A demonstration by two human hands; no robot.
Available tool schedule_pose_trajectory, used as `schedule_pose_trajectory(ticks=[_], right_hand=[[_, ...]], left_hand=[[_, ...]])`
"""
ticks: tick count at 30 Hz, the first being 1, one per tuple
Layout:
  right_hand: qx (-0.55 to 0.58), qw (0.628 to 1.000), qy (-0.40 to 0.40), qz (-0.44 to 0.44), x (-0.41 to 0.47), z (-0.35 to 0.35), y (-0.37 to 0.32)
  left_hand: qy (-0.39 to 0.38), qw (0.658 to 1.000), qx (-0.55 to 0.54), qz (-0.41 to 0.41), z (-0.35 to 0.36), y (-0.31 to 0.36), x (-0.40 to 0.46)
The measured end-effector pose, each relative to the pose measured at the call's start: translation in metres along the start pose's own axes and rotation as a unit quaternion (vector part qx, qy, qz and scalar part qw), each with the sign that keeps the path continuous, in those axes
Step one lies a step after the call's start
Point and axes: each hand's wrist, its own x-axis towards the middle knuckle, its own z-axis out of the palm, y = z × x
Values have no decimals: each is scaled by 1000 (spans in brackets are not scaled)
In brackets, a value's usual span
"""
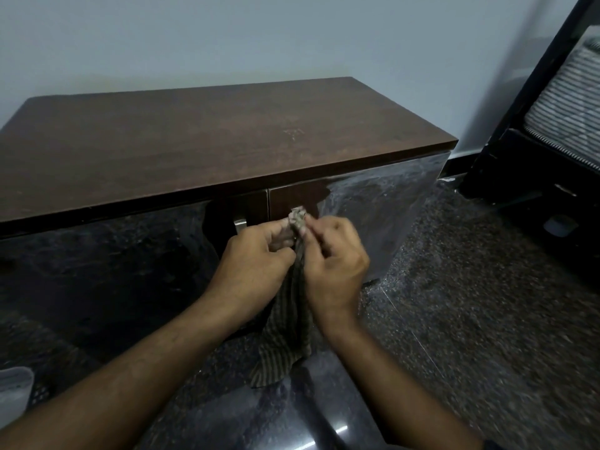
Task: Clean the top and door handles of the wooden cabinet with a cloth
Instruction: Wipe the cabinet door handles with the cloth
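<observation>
Standing against a pale wall, the low dark-brown wooden cabinet [207, 138] has glossy doors. Before them the left hand [256, 258] and right hand [334, 254] both pinch a striped brown-grey cloth [285, 336], bunched over the right door's metal handle [296, 212].

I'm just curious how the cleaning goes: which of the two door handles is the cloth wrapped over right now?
The right door's handle: both hands bunch the striped cloth over it. The left door's handle is bare metal, uncovered.
</observation>
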Motion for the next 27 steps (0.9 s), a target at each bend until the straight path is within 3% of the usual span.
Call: schedule_pose_trajectory(ticks=[10, 15, 20, 23, 27], right_hand=[[-42, 996, 6, -80, 5, 8, 5], [-42, 997, -27, -61, -23, -1, 16], [-13, 998, 16, -53, 6, 9, 11], [-17, 999, 28, -21, -8, 9, 21], [-9, 993, -4, 119, -35, 11, 31]], left_hand=[[22, 1000, 2, 1, -2, -6, 2], [38, 999, 4, 2, 0, -9, 2], [29, 999, 2, 14, 0, -8, 3], [19, 1000, 14, 17, -2, -9, -1], [-5, 999, 34, 23, 0, -11, -3]])
